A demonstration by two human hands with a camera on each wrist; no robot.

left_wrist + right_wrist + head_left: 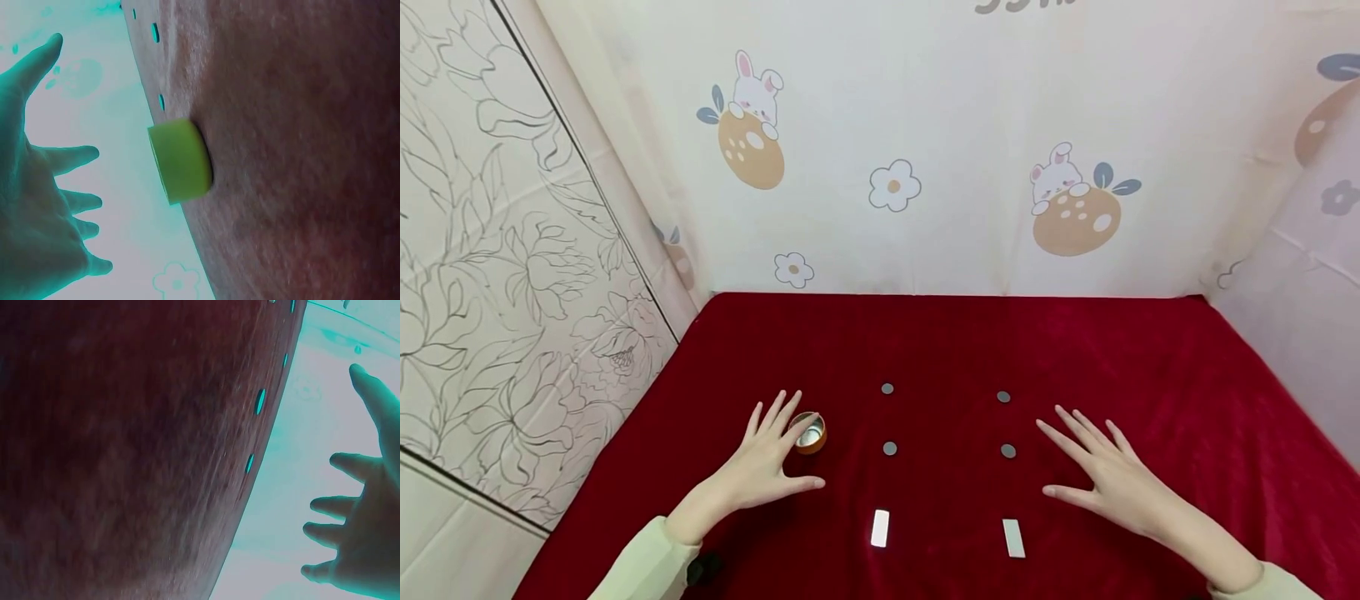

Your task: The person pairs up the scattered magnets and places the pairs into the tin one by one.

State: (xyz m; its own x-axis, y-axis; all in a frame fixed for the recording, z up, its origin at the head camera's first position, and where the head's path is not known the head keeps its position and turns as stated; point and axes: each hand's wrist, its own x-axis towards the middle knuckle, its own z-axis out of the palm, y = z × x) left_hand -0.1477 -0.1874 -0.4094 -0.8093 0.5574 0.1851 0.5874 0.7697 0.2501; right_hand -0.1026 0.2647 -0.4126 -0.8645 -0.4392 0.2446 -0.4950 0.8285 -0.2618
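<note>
My left hand (765, 464) is spread with straight fingers above the cloth and holds nothing. Its index finger overlaps a small round orange tin (810, 435) in the head view; the left wrist view shows the tin (181, 160) standing apart from the hand. On the other side, my right hand (1108, 477) also hovers with fingers spread, nothing in it. Between the hands lie several flat grey discs, among them a near left disc (890, 448) and a near right disc (1008, 451). Closer to me are two pale rectangular strips, a left strip (880, 528) and a right strip (1013, 538).
A dark red cloth (940, 350) covers the table. Behind it hangs a pale curtain (970, 233) with rabbit and flower prints, and a flower-patterned panel (512, 250) stands at the left. A small dark object (703, 570) is partly hidden by the left sleeve.
</note>
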